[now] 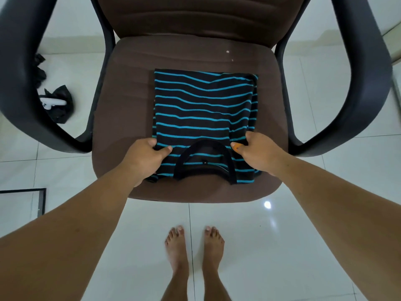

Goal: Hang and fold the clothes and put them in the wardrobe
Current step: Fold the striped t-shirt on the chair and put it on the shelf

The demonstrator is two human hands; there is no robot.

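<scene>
Clearly, left hand [145, 153] and right hand [252, 151] pinch the black blue-striped knit shirt [202, 109] beside its collar; uneven lifting could unravel the fold beyond.

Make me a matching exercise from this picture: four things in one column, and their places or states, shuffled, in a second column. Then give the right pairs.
1. striped shirt
2. left hand
3. chair armrest
4. black cloth

A. on the white floor, left of the chair
B. pinches the shirt left of the collar
C. folded on the brown seat
D. black, curving beside the seat

Pairs: 1-C, 2-B, 3-D, 4-A
</scene>
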